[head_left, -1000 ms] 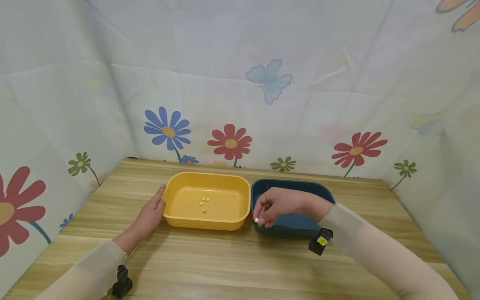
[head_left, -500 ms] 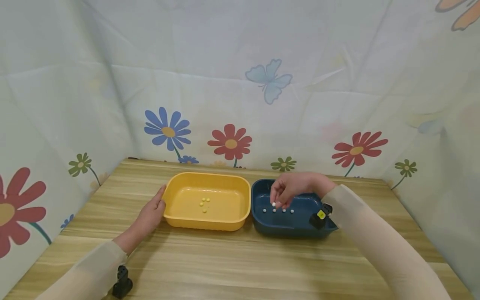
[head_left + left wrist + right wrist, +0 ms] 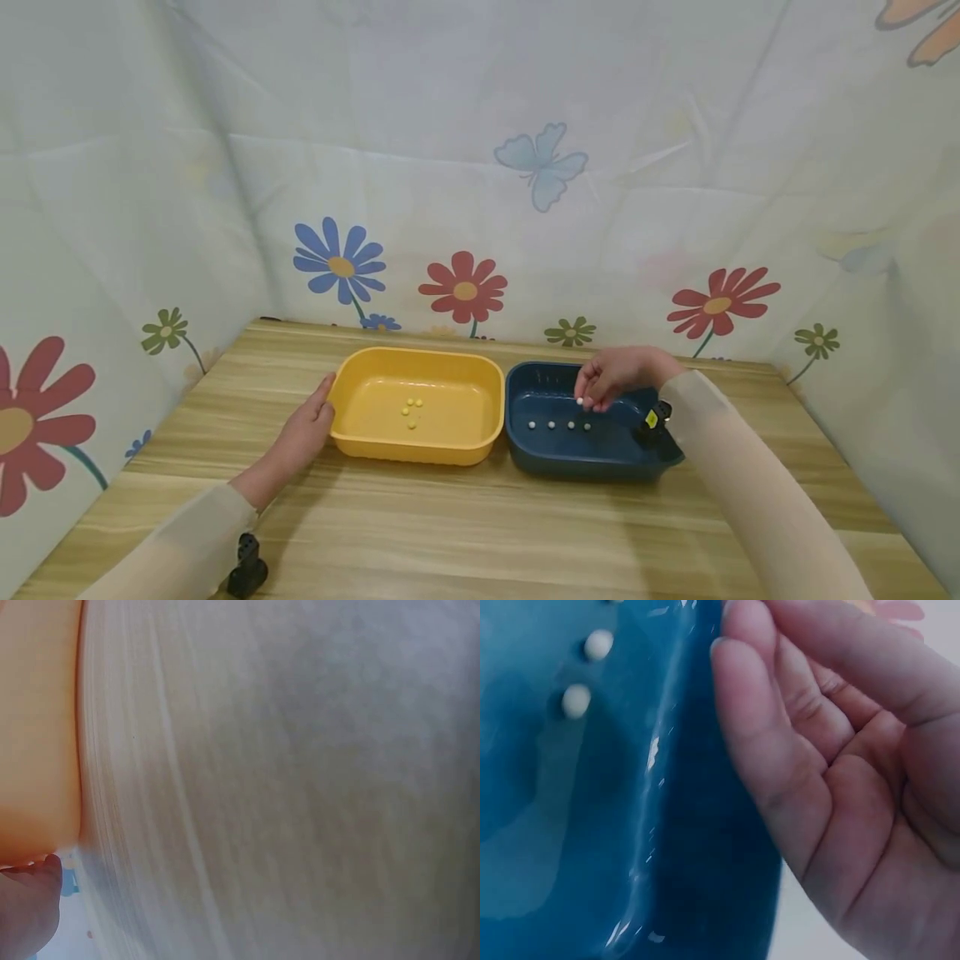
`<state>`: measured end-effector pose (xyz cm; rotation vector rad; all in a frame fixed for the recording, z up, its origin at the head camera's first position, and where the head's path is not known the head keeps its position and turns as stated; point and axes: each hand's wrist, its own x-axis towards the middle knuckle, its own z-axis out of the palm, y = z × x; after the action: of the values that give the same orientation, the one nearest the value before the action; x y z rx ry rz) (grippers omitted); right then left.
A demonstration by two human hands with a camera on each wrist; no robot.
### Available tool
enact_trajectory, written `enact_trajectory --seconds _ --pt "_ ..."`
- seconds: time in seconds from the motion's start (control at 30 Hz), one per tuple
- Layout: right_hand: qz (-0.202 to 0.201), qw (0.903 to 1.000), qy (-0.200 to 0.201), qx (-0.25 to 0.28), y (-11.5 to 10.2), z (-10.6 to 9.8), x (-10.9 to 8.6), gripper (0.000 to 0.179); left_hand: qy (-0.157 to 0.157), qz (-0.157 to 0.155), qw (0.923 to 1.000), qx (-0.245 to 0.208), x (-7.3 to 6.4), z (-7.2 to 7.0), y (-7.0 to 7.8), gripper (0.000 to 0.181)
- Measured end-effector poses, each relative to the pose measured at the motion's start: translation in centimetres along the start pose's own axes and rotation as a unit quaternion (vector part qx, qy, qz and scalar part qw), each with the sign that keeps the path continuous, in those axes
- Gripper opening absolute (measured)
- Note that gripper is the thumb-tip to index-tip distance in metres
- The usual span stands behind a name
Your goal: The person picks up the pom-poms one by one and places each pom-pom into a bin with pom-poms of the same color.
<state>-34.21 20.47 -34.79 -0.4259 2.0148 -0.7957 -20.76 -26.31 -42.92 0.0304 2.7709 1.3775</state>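
Observation:
My right hand [image 3: 618, 373] pinches a small white ball [image 3: 580, 401] between thumb and fingertips, over the back part of the dark blue tray [image 3: 585, 465]. Below it, several white balls [image 3: 551, 425] lie in a row on the tray floor; two of these balls [image 3: 576, 701] show clearly in the right wrist view, where the pinched one is out of sight. My left hand [image 3: 300, 429] rests with extended fingers against the left side of the yellow tray [image 3: 416, 452]. Several small yellow balls [image 3: 412, 425] lie in that tray, near its middle.
Both trays stand side by side, ends close together, on a wood-grain table [image 3: 465, 533]. Behind and beside the table hangs a white cloth [image 3: 420, 192] printed with flowers and butterflies. A black wrist camera [image 3: 247, 567] sits on the left sleeve.
My right hand has moved from the blue tray's front left corner back and to the right over the tray, still pinching the white ball. The row of balls is now uncovered. My left hand stays put.

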Motion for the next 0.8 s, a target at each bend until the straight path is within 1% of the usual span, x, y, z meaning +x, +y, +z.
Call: enact_trajectory --seconds 0.17,0.37,0.47,0.57,0.63,0.8 --pt "0.025 0.9997 -0.002 0.000 1.2 -0.3 0.2 0.009 0.000 -0.001 1.0000 0.002 0.0 -0.1 0.0 0.060" --pt "0.064 0.9979 0.008 -0.006 2.5 -0.6 0.5 0.008 0.000 -0.011 0.9999 0.006 -0.1 -0.1 0.0 0.060" --pt "0.076 0.9971 0.001 -0.006 2.7 -0.5 0.4 0.008 -0.002 -0.012 0.9999 0.005 -0.2 0.0 0.1 0.060" --pt "0.078 0.9967 -0.006 -0.020 2.6 -0.3 0.2 0.008 -0.001 -0.009 0.9999 0.004 -0.3 0.0 0.2 0.060" --pt "0.082 0.9960 -0.006 -0.034 2.5 -0.1 0.0 0.008 -0.002 -0.009 1.0000 0.003 -0.3 0.0 0.3 0.060" --pt "0.113 0.9924 0.005 -0.047 2.5 0.3 0.1 0.009 -0.002 -0.011 0.9999 0.003 -0.3 0.0 0.4 0.060"
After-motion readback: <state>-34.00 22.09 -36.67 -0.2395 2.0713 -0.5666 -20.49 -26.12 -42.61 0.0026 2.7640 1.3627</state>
